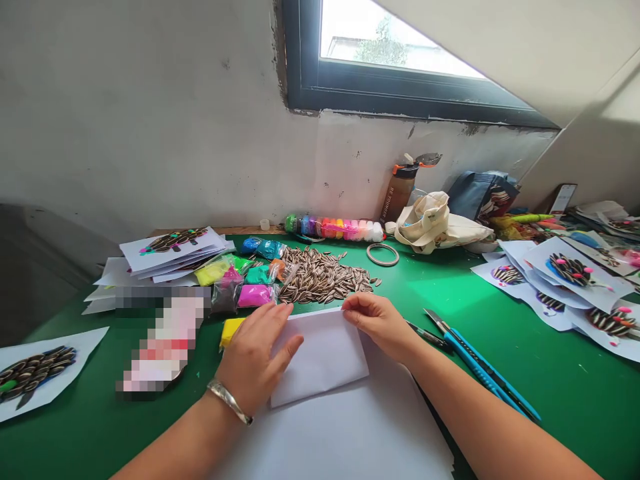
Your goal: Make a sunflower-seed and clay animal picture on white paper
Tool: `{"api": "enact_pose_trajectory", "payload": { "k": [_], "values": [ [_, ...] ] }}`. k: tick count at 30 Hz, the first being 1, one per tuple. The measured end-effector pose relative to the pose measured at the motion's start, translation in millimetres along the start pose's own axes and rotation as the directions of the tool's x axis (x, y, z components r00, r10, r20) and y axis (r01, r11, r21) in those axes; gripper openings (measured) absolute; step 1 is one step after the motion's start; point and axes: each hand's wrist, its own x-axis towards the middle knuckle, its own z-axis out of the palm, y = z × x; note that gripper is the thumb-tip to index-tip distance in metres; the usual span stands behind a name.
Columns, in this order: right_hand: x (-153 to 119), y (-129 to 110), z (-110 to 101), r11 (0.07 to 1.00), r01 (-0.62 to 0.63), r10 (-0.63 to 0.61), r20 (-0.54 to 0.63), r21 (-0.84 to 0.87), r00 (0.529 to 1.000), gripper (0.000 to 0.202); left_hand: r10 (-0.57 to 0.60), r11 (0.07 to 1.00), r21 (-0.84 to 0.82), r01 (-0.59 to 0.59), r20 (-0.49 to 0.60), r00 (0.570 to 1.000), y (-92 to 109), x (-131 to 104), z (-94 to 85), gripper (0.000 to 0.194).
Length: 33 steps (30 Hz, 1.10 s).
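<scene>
A folded white sheet of paper (320, 360) lies on top of a stack of larger white sheets (345, 433) in front of me. My left hand (260, 350) rests at the folded sheet's left side, fingers stretched out and thumb spread over it. At its upper right corner, my right hand (375, 320) pinches the paper's edge between thumb and fingers. Just beyond the paper is a pile of striped sunflower seeds (325, 273). A yellow clay packet (231, 330) sits partly hidden behind my left hand.
Blue utility knives (485, 373) and a pen (425, 333) lie to the right. Seed-decorated pictures are at far left (40, 377), in a left stack (173, 247) and at right (570, 273). Coloured clay packets (257, 295), a tape roll (383, 254) and a bottle (400, 190) stand farther back.
</scene>
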Motion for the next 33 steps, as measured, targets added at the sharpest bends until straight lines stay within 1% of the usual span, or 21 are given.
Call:
{"api": "enact_pose_trajectory", "payload": {
  "k": [2,5,8,10,11,13,16,23,28,33],
  "values": [
    [-1,-1,0,0.998,-0.011,0.011,0.012,0.057,1.0,0.018,-0.127,0.988,-0.081,0.129,0.031,0.991,-1,4,-2.7,0.05],
    [-1,-3,-1,0.994,-0.027,0.026,0.014,0.108,1.0,0.02,-0.301,0.933,-0.185,0.309,0.072,0.951,6,10,-13.6,0.046],
    [-1,-6,-1,0.991,-0.049,0.051,-0.014,0.125,0.999,0.023,-0.463,0.819,-0.294,0.493,0.168,0.87,13,16,-23.5,0.039],
    [-1,-7,-1,0.99,-0.059,0.063,-0.03,0.13,0.998,0.025,-0.519,0.727,-0.384,0.57,0.237,0.821,15,19,-26.0,0.036],
    [-1,-7,-1,0.989,-0.064,0.069,-0.034,0.133,0.997,0.027,-0.532,0.684,-0.425,0.593,0.265,0.804,15,20,-26.1,0.036],
    [-1,-7,-1,0.988,-0.073,0.079,-0.038,0.137,0.996,0.028,-0.547,0.612,-0.488,0.622,0.307,0.779,13,20,-24.9,0.038],
    [0,-7,-1,0.984,-0.093,0.1,-0.038,0.153,0.994,0.028,-0.554,0.558,-0.531,0.638,0.334,0.763,11,21,-22.9,0.039],
    [-1,-7,-1,0.97,-0.139,0.14,0.005,0.199,0.99,0.029,-0.542,0.555,-0.54,0.633,0.343,0.767,12,20,-22.2,0.039],
    [-1,-5,-2,0.973,-0.138,0.141,-0.003,0.187,0.99,0.028,-0.545,0.533,-0.559,0.636,0.348,0.763,14,21,-23.6,0.038],
    [0,-6,-2,0.975,-0.142,0.146,-0.008,0.169,0.989,0.027,-0.541,0.509,-0.562,0.652,0.38,0.75,14,21,-23.8,0.04]
  ]
}}
